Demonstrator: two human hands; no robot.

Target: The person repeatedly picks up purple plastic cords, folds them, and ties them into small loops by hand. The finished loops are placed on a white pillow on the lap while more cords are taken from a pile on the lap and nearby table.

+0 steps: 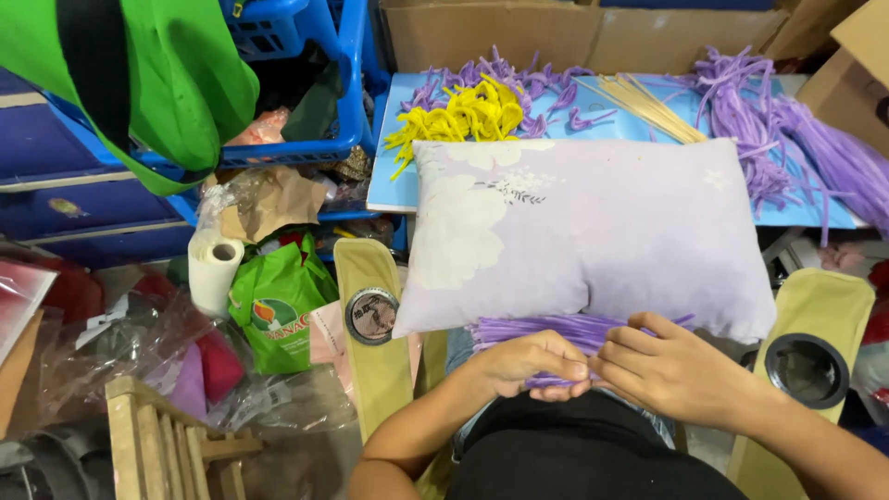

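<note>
A bundle of purple pipe cleaners (pixel 546 329) lies on my lap under the near edge of a lilac floral pillow (pixel 593 231). My left hand (pixel 528 363) and my right hand (pixel 671 366) meet fingertip to fingertip just below the pillow, both pinching one purple pipe cleaner (pixel 556 380) between them. The stem shows only a little under the fingers.
A blue board (pixel 394 176) behind the pillow carries yellow pipe cleaners (pixel 458 116), purple pipe cleaners (pixel 787 139) and pale sticks (pixel 648 106). Chair armrests (pixel 370 319) with cup holders flank me. At left: a paper roll (pixel 215 268), green bag (pixel 278 310), blue basket (pixel 306 83), wooden rack (pixel 162 444).
</note>
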